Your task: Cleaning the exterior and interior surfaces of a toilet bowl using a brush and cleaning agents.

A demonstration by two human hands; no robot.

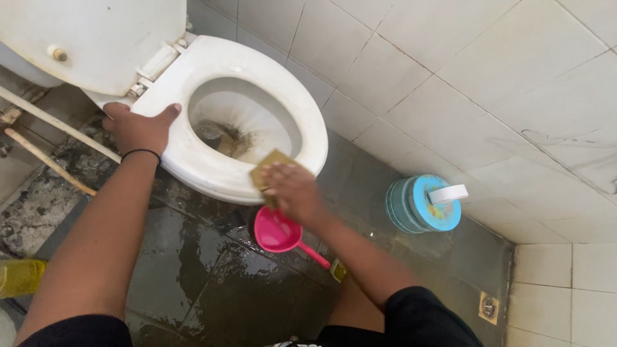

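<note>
Pressing a yellowish scrubbing pad flat against the front rim of the white toilet seat, the right hand lies over the pad with its fingers bent down onto it, so only the pad's upper corner and left edge show past the knuckles; the hand looks slightly blurred. The left hand rests on the seat's left side near the hinge, fingers curled over the outer edge and thumb stretched along the top, gripping the rim itself. A thin black band circles that wrist. Inside the bowl the white surface is streaked with dark brown staining around the drain. The raised lid leans back at the upper left. Just below the right hand, on the wet dark floor tiles, sits a pink scoop with its handle pointing to the lower right. Well apart to the right, a blue and teal plastic container lies on its side against the pale tiled wall. A yellow object shows at the left edge, too cropped to identify
</note>
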